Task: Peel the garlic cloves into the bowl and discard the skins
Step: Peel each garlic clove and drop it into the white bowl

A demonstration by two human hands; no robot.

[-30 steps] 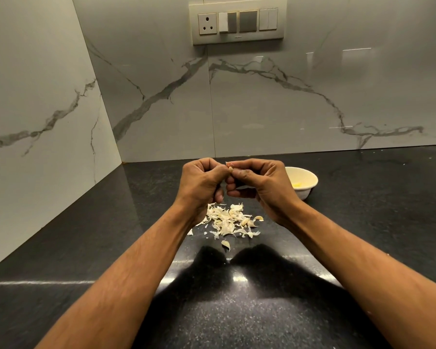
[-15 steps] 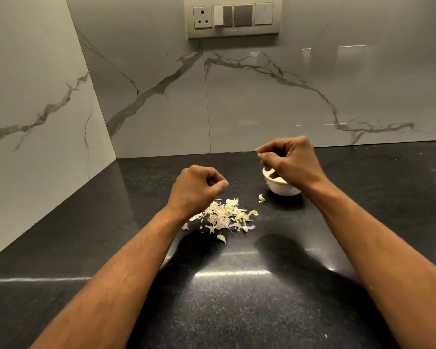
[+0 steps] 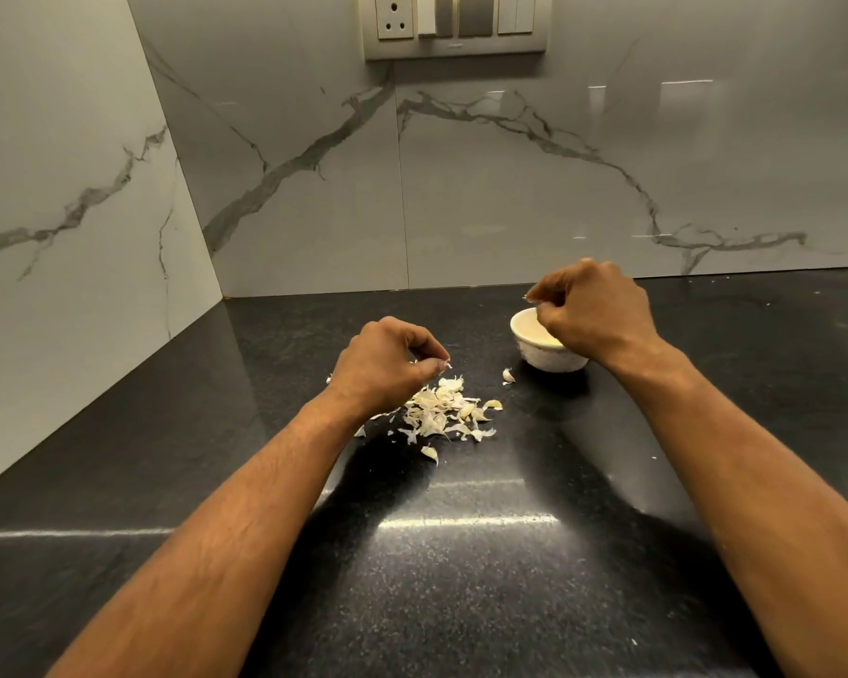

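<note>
Your left hand [image 3: 388,367] hangs over the far-left edge of the skin pile [image 3: 444,412], fingers curled, thumb and forefinger pinching a small white scrap of skin [image 3: 448,366]. Your right hand [image 3: 593,310] sits above the white bowl [image 3: 542,352], covering its right half; fingers curled, fingertips pinched on a tiny pale fragment [image 3: 527,298], too small to tell whether skin or clove. Bowl interior shows pale yellow; contents not resolvable. One loose piece [image 3: 509,375] lies on the black countertop [image 3: 461,579] between pile and bowl, near the bowl's base. A stray skin [image 3: 430,453] lies just in front of the pile. Marble-veined wall [image 3: 510,188] behind; switch plate [image 3: 454,24] at top.
</note>
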